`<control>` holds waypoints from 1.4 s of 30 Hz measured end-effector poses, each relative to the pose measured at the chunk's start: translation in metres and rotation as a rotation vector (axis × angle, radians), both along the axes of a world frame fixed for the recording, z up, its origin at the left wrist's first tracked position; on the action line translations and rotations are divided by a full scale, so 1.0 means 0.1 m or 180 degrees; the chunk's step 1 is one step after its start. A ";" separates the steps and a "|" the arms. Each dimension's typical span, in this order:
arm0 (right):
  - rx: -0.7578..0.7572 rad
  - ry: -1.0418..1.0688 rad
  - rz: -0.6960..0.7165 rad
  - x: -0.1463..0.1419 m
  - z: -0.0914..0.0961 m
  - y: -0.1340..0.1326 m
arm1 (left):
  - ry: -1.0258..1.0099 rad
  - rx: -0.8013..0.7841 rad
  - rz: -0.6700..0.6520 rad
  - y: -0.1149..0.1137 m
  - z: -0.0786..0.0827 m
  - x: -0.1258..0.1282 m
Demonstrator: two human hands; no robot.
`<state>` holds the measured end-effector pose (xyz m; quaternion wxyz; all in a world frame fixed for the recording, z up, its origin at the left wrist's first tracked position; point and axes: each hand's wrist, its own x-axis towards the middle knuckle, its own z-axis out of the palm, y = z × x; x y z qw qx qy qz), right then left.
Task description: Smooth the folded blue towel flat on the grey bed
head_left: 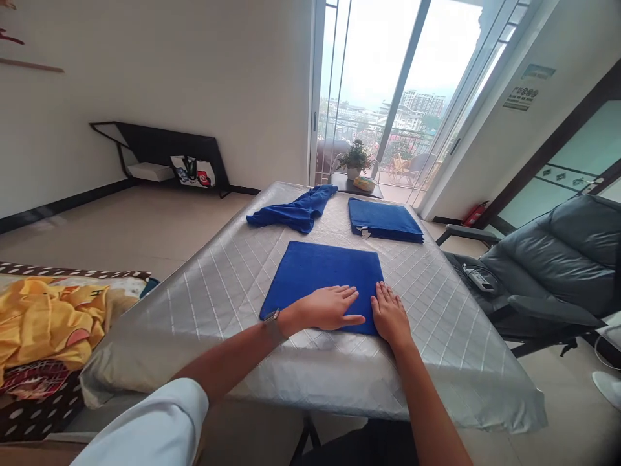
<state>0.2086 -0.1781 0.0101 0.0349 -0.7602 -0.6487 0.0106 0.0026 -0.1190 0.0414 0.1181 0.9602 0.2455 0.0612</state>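
Note:
A blue cloth [325, 272] lies flat, in a rough rectangle, on the silver quilted tablecloth [223, 285] in front of me. My left hand [330, 307] rests palm down on its near part, fingers stretched toward the right. Along the cloth's right edge lies my right hand [391, 315], also flat, its fingers pointing away from me. Behind, a crumpled blue cloth [295, 210] is heaped at the far left of the table. A neat stack of folded blue cloths [385, 220], with white tags at its near edge, sits at the far right.
Right of the table stands a dark padded armchair [553, 259] with a corded device [478, 278] on its seat. On the left is a polka-dot bin [43, 408] heaped with yellow fabric [53, 317]. Beyond the table, a potted plant [355, 158] stands by the glass door.

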 end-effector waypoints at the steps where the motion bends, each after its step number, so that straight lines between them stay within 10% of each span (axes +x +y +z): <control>1: -0.0010 -0.0048 0.0051 0.01 0.00 -0.01 | -0.0074 -0.0016 -0.0173 0.00 -0.02 0.19; 8: -0.0102 -0.0152 0.0134 0.03 -0.01 -0.03 | -0.0399 0.0213 0.0016 0.05 -0.33 0.75; 24: -0.0025 0.0141 -0.0077 0.00 -0.02 0.01 | 0.0109 0.0234 0.1391 -0.01 -0.43 -1.36; 42: -0.0285 -0.0257 0.0059 0.01 0.17 0.14 | -0.0012 0.0209 0.1502 -0.12 -0.43 -1.36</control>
